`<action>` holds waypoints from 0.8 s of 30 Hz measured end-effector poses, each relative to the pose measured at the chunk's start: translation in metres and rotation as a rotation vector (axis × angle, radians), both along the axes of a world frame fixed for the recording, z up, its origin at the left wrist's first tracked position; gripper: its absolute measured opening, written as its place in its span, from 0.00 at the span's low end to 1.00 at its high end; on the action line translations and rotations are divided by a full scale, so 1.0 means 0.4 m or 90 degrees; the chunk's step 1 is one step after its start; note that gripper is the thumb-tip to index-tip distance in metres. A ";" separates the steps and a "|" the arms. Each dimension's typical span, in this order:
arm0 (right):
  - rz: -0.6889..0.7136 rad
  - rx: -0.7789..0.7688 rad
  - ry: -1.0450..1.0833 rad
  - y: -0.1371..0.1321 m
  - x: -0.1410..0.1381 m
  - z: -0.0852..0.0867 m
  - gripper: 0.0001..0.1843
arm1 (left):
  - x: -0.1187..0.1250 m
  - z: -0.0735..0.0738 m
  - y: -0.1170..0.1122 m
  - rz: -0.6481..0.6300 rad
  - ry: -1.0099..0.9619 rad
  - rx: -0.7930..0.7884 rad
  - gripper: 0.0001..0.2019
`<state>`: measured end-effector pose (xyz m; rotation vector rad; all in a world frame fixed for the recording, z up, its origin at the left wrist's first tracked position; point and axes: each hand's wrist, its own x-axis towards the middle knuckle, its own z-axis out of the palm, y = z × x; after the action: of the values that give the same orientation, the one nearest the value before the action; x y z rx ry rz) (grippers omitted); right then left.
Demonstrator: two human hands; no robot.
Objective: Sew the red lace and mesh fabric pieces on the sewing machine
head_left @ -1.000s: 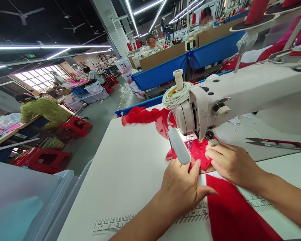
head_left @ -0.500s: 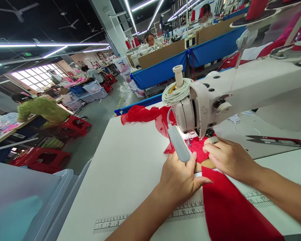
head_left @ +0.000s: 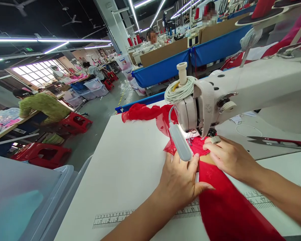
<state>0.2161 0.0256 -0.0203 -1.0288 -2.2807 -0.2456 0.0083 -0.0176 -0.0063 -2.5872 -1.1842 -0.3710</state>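
Under the needle of a white sewing machine (head_left: pixel 188 113) lies a piece of red lace fabric (head_left: pixel 198 147). My left hand (head_left: pixel 179 175) rests palm down just in front of the presser foot, fingers spread, its fingertips at the fabric's near left edge and partly hidden by the grey lamp (head_left: pixel 180 142). At the right of the needle my right hand (head_left: pixel 230 157) pinches the lace's edge between thumb and fingers. A wider red cloth panel (head_left: pixel 228 201) hangs from between the hands over the table's front edge.
More red fabric (head_left: pixel 142 112) lies bunched beyond the machine. Thread snips (head_left: pixel 278 142) rest on the machine bed at right. A ruler strip (head_left: pixel 115 219) runs along the table's front. A plastic bin (head_left: pixel 62 197) stands left, and co-workers sit further off.
The lace has shifted slightly under the foot, and the red panel has slid a little left and closer to the needle. Both hands stay nearly in place; the view has tilted slightly.
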 end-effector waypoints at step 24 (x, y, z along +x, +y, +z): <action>0.012 -0.007 -0.004 0.015 0.003 -0.013 0.14 | -0.001 -0.010 0.015 0.025 0.007 0.025 0.41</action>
<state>0.2172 0.0314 -0.0253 -1.0119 -2.2988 -0.2297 0.0078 -0.0114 -0.0103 -2.5256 -1.2092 -0.3687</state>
